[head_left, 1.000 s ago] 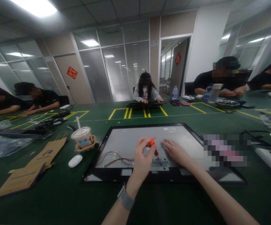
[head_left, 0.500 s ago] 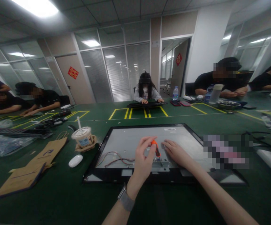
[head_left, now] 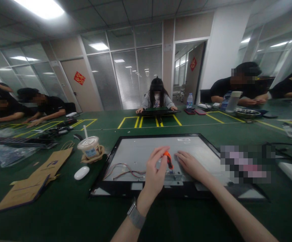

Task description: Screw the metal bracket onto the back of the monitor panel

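1. Here's the orange-and-black screwdriver (head_left: 170, 162), tilted in your grasp, its lower end down at the metal bracket (head_left: 175, 180) near the close edge of the flat panel (head_left: 136, 148); whether the tip touches is too small to tell.
2. Your left hand (head_left: 155, 168) has the handle pinched between thumb and fingers, the back of the hand toward you, a watch (head_left: 137, 215) round the wrist.
3. Over to your right hand (head_left: 188, 164): it's grasping nothing that shows, fingers stretched out and laid on the panel's grey surface, just beside the screwdriver.
4. Under both hands the panel lies flat, black-rimmed, on the green table (head_left: 60, 222), and thin red and dark wires (head_left: 125, 169) curl across it, left of the bracket.
5. Just off the panel's left side sits a lidded cup (head_left: 89, 149) with a straw, and in front of it a small white case (head_left: 81, 173).
6. Farther left, a brown paper bag (head_left: 50, 168) lies flat, with clear plastic wrap (head_left: 7, 156) beyond.
7. Straight across from you, a person in a grey top (head_left: 147, 101) has both hands at a dark panel (head_left: 158, 113), and a water bottle (head_left: 189, 101) stands near it.
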The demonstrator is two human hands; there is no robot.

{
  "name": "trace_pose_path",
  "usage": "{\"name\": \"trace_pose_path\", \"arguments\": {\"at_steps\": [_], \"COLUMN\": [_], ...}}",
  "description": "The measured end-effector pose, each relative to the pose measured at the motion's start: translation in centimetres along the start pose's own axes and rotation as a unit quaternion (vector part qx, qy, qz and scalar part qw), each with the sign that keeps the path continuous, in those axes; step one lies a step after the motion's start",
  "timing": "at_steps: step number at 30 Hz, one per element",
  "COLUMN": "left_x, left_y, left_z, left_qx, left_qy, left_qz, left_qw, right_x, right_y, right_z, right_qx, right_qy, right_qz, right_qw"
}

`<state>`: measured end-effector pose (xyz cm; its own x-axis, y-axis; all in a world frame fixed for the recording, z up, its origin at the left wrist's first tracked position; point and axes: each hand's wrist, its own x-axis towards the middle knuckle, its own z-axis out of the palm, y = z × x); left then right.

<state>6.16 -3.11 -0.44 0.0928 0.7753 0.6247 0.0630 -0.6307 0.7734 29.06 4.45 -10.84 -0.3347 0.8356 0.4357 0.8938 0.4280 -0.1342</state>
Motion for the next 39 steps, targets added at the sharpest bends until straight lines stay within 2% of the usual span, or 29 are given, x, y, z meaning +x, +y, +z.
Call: {"name": "trace_pose_path", "arguments": {"at_steps": [7, 15, 39], "left_x": [0.14, 0.12, 0.10], "left_y": [-0.16, 0.20, 0.28], "left_z": [0.03, 0.05, 0.33], "left_qx": [0.019, 0.005, 0.025], "left_qy": [0.027, -0.001, 0.050], "left_qz": [-0.001, -0.016, -0.029], "left_qw": [0.999, 1.000, 0.998], "right_x": [-0.16, -0.11, -0.16], "right_y": [0.01, -0.10, 0.05], "right_z": [0.23, -0.07, 0.37], "right_qx": [0.001, 0.006, 0.003], "right_qy": [0.014, 0.005, 0.019], "right_qz": [0.001, 0.001, -0.005], "right_qw": [1.000, 1.000, 1.000]}}
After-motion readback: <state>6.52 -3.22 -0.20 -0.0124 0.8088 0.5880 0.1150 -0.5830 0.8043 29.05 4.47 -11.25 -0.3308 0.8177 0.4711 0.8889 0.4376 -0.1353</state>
